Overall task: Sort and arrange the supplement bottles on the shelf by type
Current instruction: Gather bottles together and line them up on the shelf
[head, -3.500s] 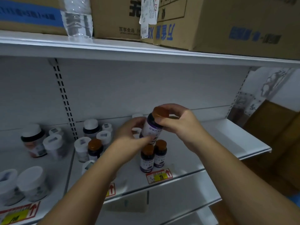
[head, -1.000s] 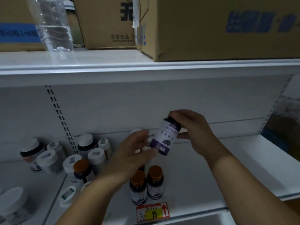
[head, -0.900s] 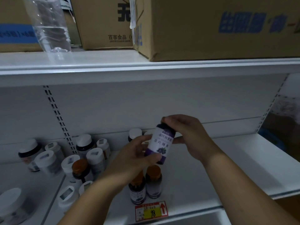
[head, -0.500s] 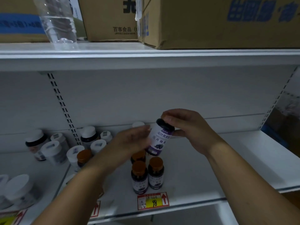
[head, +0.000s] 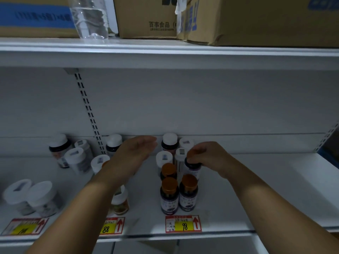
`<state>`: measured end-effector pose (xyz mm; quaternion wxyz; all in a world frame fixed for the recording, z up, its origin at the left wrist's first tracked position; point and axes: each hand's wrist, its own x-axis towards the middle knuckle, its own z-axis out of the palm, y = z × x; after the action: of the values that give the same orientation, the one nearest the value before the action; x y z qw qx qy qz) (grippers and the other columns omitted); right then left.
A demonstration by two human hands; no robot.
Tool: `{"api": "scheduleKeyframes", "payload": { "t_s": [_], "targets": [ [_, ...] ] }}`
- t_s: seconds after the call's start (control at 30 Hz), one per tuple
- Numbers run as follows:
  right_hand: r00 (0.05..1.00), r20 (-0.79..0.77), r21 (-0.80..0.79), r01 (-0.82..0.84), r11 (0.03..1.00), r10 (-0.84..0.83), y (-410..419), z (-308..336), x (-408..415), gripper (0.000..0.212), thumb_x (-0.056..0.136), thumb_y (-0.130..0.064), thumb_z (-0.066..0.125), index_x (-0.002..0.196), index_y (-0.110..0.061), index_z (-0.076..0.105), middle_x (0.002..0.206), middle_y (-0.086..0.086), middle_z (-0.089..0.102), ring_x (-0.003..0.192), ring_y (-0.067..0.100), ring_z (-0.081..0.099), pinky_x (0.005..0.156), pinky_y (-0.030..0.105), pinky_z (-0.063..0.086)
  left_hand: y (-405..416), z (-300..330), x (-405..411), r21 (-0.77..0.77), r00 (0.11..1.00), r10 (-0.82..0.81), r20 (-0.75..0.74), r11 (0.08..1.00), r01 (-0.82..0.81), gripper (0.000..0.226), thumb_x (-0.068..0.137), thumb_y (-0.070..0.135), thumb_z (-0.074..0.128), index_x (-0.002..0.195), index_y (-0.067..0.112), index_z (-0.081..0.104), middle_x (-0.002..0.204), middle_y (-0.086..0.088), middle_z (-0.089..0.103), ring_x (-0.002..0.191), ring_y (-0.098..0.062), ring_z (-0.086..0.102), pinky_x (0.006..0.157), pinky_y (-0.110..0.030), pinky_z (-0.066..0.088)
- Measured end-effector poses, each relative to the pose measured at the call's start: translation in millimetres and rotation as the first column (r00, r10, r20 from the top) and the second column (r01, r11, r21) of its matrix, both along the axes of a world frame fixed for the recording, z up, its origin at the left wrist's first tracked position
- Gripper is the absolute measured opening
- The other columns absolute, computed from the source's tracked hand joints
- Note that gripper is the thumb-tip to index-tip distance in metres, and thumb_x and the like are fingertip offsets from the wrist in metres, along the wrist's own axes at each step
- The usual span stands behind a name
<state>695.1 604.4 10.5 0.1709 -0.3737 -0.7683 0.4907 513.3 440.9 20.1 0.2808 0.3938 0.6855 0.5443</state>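
- My right hand curls its fingers over the top of a purple-label bottle, gripping it by the cap; the bottle stands upright on the shelf, or just above it; its base is hidden, so I cannot tell which.
- That bottle sits right behind the right one of two front bottles with orange caps and purple labels, which stand side by side, touching or nearly so.
- A third orange-cap bottle stands behind the left front one, just beside the bottle I hold, so the four make a small block.
- My left hand hovers open to the left of the block, fingers straight and together, palm facing right, holding nothing.
- Behind the block, against the back wall, I see white-cap bottles clustered close.
- More white-cap bottles stand at the left, near the slotted upright; some are partly hidden by my left forearm.
- A small bottle with an orange label stands near the front edge under my left forearm.
- Two wide white-lid jars sit at the far left front, touching.
- Price tags line the shelf edge; the one below the block reads 98, the next to the left 88.
- On the upper shelf rest cardboard boxes and a clear plastic bottle.
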Motion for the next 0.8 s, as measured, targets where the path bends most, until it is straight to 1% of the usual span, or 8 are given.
{"api": "scheduleKeyframes", "payload": {
  "t_s": [0.13,0.27,0.4,0.5,0.6,0.67,0.77,0.8],
  "targets": [
    [0.987,0.121,-0.023,-0.108,0.994,0.110,-0.3,-8.7,-9.4,0.020,0.064,-0.012,0.081,0.081,-0.005,0.073,0.079,0.005,0.069,0.068,0.008,0.061,0.060,0.017,0.049,-2.4,-2.9,-2.7,-0.006,1.000,0.014,-0.011,1.000,-0.014,0.042,0.058,0.066,0.064,0.095,0.047,0.067,0.104,0.013,0.071,0.096,-0.008,0.066,0.090,-0.047,0.053],
    [0.972,0.157,-0.097,-0.162,0.982,0.175,-1.3,-15.2,-13.1,0.017,0.065,-0.017,0.081,0.078,-0.011,0.071,0.078,0.003,0.068,0.071,0.009,0.063,0.067,0.021,0.053,-1.8,-6.6,-4.6,-0.001,0.999,0.038,0.007,0.999,-0.038,0.030,0.064,0.055,0.066,0.092,0.045,0.069,0.100,0.012,0.071,0.094,-0.008,0.067,0.093,-0.043,0.052],
    [0.963,0.206,-0.087,-0.159,0.983,0.174,2.9,-17.4,-16.5,0.031,0.074,-0.030,0.074,0.087,-0.002,0.069,0.089,0.014,0.069,0.076,0.014,0.061,0.071,0.027,0.050,-1.4,-7.6,-8.3,0.006,0.999,0.037,0.008,0.999,-0.037,0.018,0.073,0.048,0.068,0.091,0.047,0.069,0.099,0.014,0.071,0.094,-0.009,0.066,0.092,-0.039,0.052],
    [0.968,0.230,0.081,-0.121,0.989,0.099,6.4,-8.7,-24.6,0.045,0.079,-0.034,0.068,0.096,0.007,0.065,0.083,0.013,0.066,0.071,0.008,0.056,0.060,0.013,0.042,-2.0,-8.2,-13.6,0.023,0.999,0.036,0.003,0.999,-0.036,0.012,0.082,0.040,0.065,0.091,0.047,0.069,0.100,0.015,0.071,0.096,-0.008,0.065,0.091,-0.040,0.053],
    [0.966,0.246,0.300,-0.156,0.941,0.082,2.0,10.9,-50.8,0.030,0.081,-0.037,0.066,0.091,-0.009,0.067,0.087,-0.003,0.062,0.088,0.015,0.060,0.060,0.017,0.039,-1.7,-7.5,-18.2,0.053,0.998,0.056,0.015,0.997,-0.057,0.012,0.083,0.036,0.065,0.089,0.045,0.070,0.102,0.012,0.071,0.099,-0.007,0.064,0.093,-0.035,0.050],
    [0.896,0.425,0.352,-0.296,0.888,0.130,-8.2,19.5,-75.7,0.030,0.080,-0.036,0.066,0.097,-0.012,0.063,0.097,-0.002,0.059,0.094,0.018,0.058,0.069,0.023,0.044,-2.0,-7.7,-22.1,0.062,0.998,0.066,0.013,0.996,-0.066,0.013,0.083,0.034,0.065,0.086,0.046,0.070,0.098,0.013,0.072,0.096,-0.005,0.065,0.089,-0.031,0.051],
    [0.765,0.640,0.432,-0.442,0.786,0.078,-21.9,18.2,-108.1,0.023,0.082,-0.036,0.063,0.077,-0.014,0.056,0.082,0.004,0.056,0.078,0.018,0.055,0.058,0.023,0.040,-5.2,-9.1,-27.2,0.066,0.999,0.044,-0.008,0.997,-0.043,0.018,0.085,0.031,0.064,0.082,0.049,0.070,0.088,0.023,0.071,0.087,0.007,0.064,0.074,-0.014,0.049],
    [0.720,0.693,0.450,-0.477,0.755,0.042,-24.9,15.3,-115.4,0.025,0.082,-0.038,0.062,0.086,-0.013,0.059,0.092,0.005,0.058,0.087,0.019,0.057,0.065,0.023,0.042,-7.0,-10.0,-29.5,0.068,0.999,0.038,-0.014,0.997,-0.037,0.020,0.085,0.031,0.063,0.081,0.049,0.070,0.087,0.025,0.071,0.085,0.009,0.063,0.069,-0.010,0.048]
  ]
}}
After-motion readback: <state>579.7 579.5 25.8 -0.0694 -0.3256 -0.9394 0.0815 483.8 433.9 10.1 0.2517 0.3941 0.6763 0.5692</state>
